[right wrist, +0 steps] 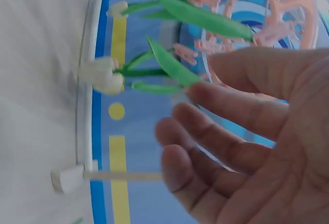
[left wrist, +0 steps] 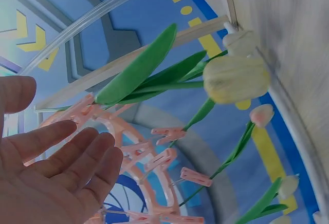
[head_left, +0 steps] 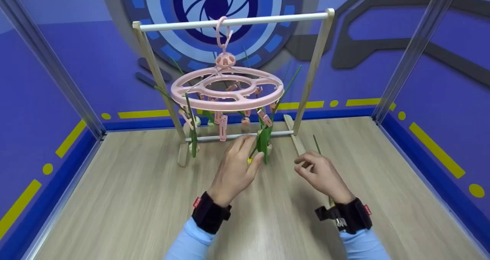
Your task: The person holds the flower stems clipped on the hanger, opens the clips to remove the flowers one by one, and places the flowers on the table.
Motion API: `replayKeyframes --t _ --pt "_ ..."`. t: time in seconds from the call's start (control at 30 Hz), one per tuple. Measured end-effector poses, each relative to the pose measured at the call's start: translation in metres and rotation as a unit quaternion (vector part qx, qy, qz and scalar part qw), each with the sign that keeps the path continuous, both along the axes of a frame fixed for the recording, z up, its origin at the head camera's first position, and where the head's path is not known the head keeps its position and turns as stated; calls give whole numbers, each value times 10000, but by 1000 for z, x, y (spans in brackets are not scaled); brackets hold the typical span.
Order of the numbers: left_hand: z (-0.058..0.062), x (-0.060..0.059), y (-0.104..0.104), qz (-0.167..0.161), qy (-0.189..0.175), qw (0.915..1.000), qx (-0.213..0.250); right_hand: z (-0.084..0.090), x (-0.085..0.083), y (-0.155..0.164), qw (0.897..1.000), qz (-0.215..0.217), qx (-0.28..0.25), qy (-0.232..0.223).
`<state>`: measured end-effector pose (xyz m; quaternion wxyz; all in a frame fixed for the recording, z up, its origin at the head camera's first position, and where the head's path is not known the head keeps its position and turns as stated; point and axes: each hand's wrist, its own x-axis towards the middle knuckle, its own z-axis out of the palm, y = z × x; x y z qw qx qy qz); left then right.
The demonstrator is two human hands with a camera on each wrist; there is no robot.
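- Pink clip hanger (head_left: 227, 88): round, hooked on the wooden rack (head_left: 234, 21), upper centre of the head view; artificial tulips hang upside down from its clips.
- Tulip (head_left: 264, 139): green leaves, pale bloom near the floor, centre of the frame, just beside the left hand's fingertips.
- Left hand (head_left: 236, 166): centre of the frame, fingers straight and relaxed, next to the tulip's leaves; contact cannot be told.
- Right hand (head_left: 320, 174): right of centre, fingers loosely curled; a thin green stem (head_left: 317, 144) rises behind it, and whether the fingers pinch it cannot be told.
- Hidden or unclear: the stem's lower part is covered by the right hand; the blooms are small behind the rack's lower bar; both wrist views are blurred.
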<state>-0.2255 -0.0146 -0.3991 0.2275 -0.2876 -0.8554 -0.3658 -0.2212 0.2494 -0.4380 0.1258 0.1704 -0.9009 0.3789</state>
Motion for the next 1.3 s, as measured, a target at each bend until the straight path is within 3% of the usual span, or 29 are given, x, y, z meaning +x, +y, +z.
replayKeyframes --t 0.23,0.4,0.53,0.8,1.13,1.3 --pt "21 -8 8 195 43 9998 61 2 -16 -24 9970 -29 -593 488" --pt "32 -20 15 232 25 9986 480 6 -29 -38 9909 90 -1091 788" --pt "38 -28 19 224 -200 9963 808 9 -38 -47 9870 126 -1328 902" --pt "43 -42 25 130 -711 9901 1205 16 -50 -60 9848 10 -1573 742" --pt "43 -52 31 216 -988 9843 1447 20 -59 -67 9811 162 -1836 589" --pt "43 -56 34 116 -962 9826 1585 20 -63 -69 9789 284 -1939 583"
